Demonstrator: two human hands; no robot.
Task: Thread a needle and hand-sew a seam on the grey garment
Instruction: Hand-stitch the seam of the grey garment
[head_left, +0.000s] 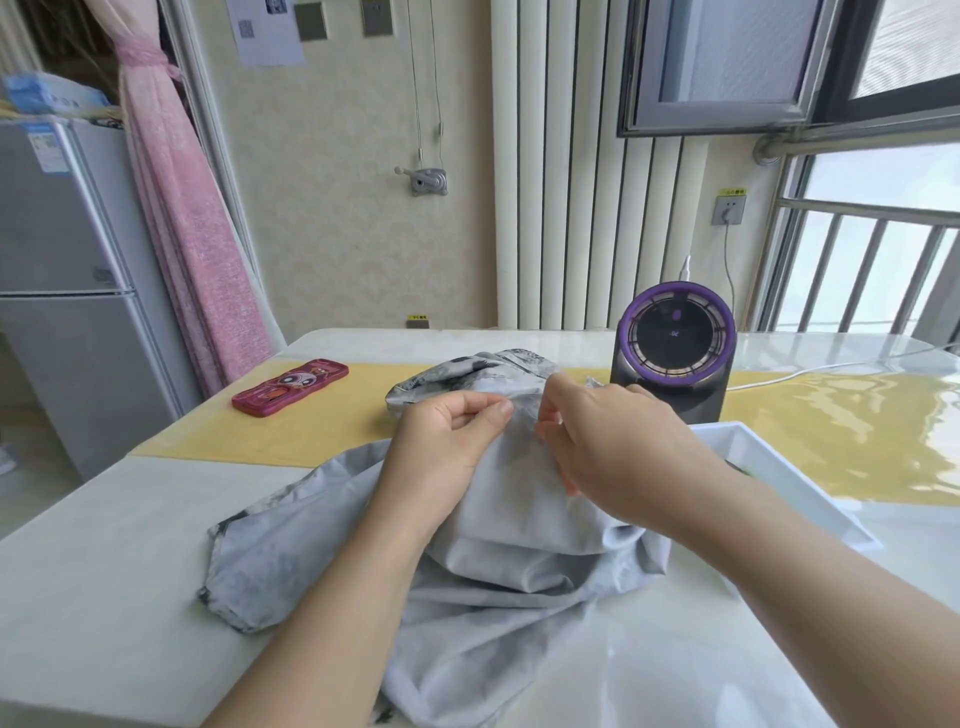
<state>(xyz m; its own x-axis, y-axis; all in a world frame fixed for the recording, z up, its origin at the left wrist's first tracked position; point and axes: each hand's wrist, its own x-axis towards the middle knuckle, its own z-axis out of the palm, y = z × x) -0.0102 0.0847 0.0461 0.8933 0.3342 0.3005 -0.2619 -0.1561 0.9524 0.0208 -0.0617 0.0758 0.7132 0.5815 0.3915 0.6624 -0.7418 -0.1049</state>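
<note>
Grey garment (498, 561) lies bunched on the pale table (104, 561), its middle lifted up between both hands. Left hand (447, 436) pinches a fold of cloth between thumb and forefinger. Right hand (608, 441) curls its fingers tight on the cloth just beside it; no needle can be made out. Behind stand a purple-ringed fan (675, 348) and a red phone (291, 387); a white tray (789, 467) sits at right.
</note>
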